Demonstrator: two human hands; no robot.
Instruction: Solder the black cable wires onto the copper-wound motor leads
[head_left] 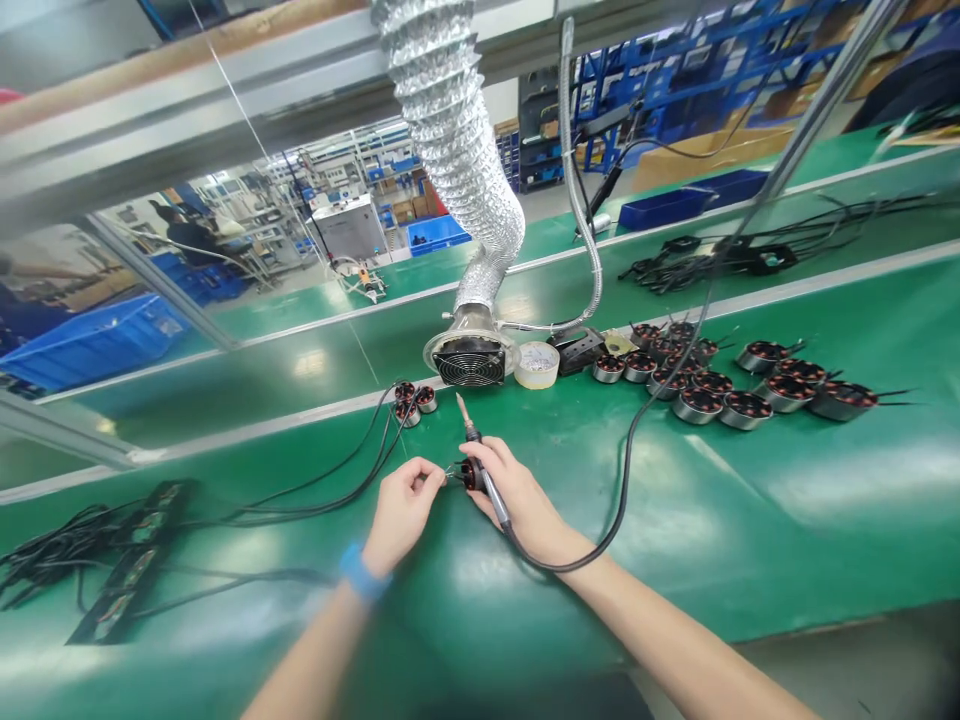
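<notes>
My right hand [523, 498] is closed around a soldering iron [493, 492], whose tip points up and away from me. The same hand also grips a small round motor [472, 474] with copper windings. Thin wire leads [455, 470] stick out of the motor's left side. My left hand [400, 508], with a blue band [364, 572] at the wrist, pinches the ends of these leads between thumb and finger. Exactly how the wire ends lie in the pinch is hidden. From the iron's handle a black cord [626, 470] loops over my right forearm.
Ahead stands a fume extractor fan [470, 364] below a silver duct [457, 130], beside a round white tub [537, 365]. Several motors [697, 403] stand at the right. Small motors [425, 399] with black cables sit left of the fan. A dark strip [135, 560] lies far left.
</notes>
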